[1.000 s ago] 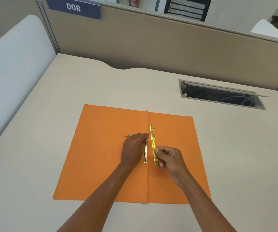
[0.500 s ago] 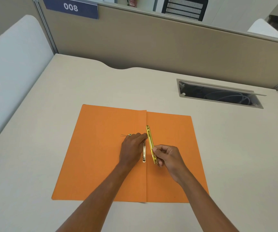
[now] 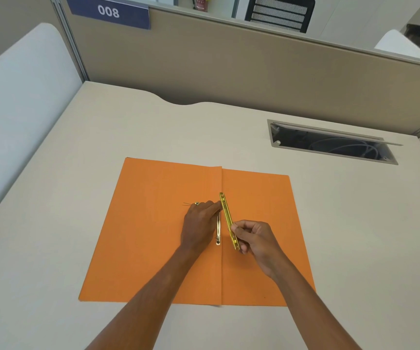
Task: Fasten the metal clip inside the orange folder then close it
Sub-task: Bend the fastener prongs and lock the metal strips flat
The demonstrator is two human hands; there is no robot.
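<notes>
From where I watch, the desk (image 3: pixel 355 236) is a wide pale slab with a grey partition behind it and an open cable hatch (image 3: pixel 330 145) well off to the right, so nothing crowds the work. The orange folder (image 3: pixel 153 236) lies spread flat in the middle, both covers down and the fold running towards me, which I judge is what keeps the fastener reachable from above. My left hand (image 3: pixel 200 223) rests palm down on the left cover just beside the fold, fingers loosely curled, fingertips pressing the far end of the silvery prong (image 3: pixel 218 228) that lies along the crease; I take that as pinning the prong and the card at once. My right hand (image 3: pixel 257 236) is closed in a pinch on the near end of the brass clip bar (image 3: pixel 227 221), holding it tilted, its far tip up by the left fingertips. I read that slant as lining the bar's slot up with the prong. Whether the bar is already on the prong, I cannot tell. The folder is not yet closed.
</notes>
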